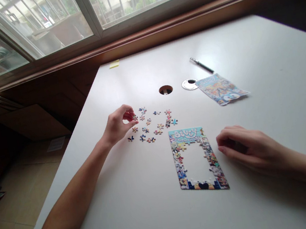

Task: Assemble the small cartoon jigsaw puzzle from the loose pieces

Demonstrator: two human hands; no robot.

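My left hand (118,125) is at the left edge of a scatter of loose jigsaw pieces (158,127), thumb and fingers closed on one small puzzle piece (135,117). Right of centre lies a partly filled jigsaw puzzle (182,180), its printed border in place around a bare white middle. A light blue piece (174,121) is just above its top edge. Beside the puzzle's right edge, my right hand (248,145) rests on the table with curled fingers and thumb, nothing visible in it.
A creased picture sheet (221,88) lies at the back right, touching a metal ring cover (189,84). Behind it is a dark pen (202,65). The white table (143,194) has a round cable hole (165,89) and a yellow sticker (114,64). Windows line the far side.
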